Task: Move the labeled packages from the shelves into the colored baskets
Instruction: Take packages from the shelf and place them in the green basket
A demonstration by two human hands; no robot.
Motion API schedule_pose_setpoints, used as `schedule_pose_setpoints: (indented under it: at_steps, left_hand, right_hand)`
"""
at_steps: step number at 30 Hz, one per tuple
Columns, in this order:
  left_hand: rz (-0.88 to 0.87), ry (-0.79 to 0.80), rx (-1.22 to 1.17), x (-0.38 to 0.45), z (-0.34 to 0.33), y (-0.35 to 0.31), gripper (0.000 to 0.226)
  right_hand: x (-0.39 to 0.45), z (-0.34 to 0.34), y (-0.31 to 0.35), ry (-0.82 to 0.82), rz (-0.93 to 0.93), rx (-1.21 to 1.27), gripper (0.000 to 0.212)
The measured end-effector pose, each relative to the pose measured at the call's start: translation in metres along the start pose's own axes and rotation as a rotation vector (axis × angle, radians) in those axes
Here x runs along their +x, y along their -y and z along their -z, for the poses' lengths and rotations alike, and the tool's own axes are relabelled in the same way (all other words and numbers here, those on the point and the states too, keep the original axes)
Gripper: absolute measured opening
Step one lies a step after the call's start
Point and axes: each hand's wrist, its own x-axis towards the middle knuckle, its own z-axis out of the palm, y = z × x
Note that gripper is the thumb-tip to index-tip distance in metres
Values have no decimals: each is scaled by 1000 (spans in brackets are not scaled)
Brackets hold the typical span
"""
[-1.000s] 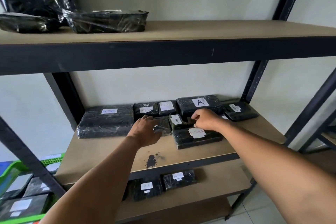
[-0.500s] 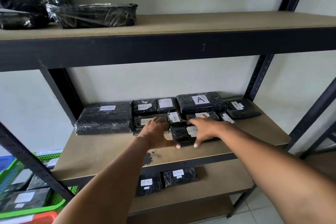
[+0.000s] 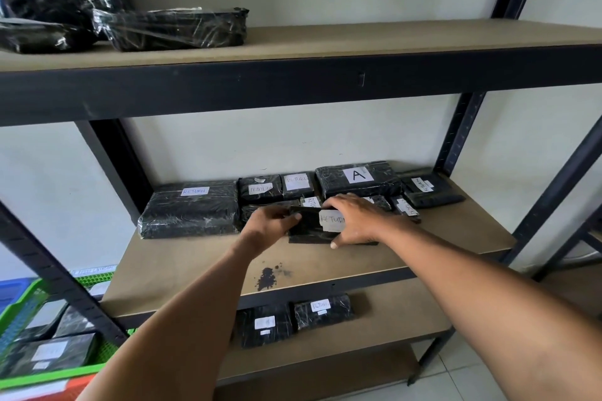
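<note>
Item: package (image 3: 309, 226), front of A parcel (image 3: 358, 177). Your left hand (image 3: 270, 225) and right hand (image 3: 358, 218) gripped its ends, fingers curled around. Seemingly light, film-slick.

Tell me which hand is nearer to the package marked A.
Right. The right hand lies just in front of the package marked A; the left hand is farther, toward its left.

The upper-shelf packages (image 3: 49, 0) are cut off by the left edge. The baskets (image 3: 29, 378) are half hidden behind a shelf post (image 3: 58, 273). Several labels on the lowest shelf (image 3: 264, 323) cannot be read.
</note>
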Motion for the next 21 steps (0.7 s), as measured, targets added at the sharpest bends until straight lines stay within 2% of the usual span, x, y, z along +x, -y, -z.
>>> schedule_pose_setpoints:
  at_steps: [5,8,10,13,15,17,21]
  left_hand:
    - [231,25,-434,-2,17,-2,20]
    - [256,-35,-557,-5,29,4,19]
    - [248,-95,-609,-7,39,10,20]
    - [227,-194,-690,-8,58,16,21]
    - [212,-251,-736,-8,69,15,19]
    - [196,-297,-759,-8,78,14,20]
    - [182,-334,-766,-8,91,18,26]
  right_hand:
    - [11,-3,19,-81,84,-5,103]
    - [11,-1,30,-106,84,61,102]
    - [8,1,33,-192,48,143,88]
    - [12,-1,30,-454,-100,373,57]
    - [18,-2,27,-603,-241,551,44]
    - [24,-4,25,-613,-364,653,38]
    - [34,-13,18,-499,-499,599,31]
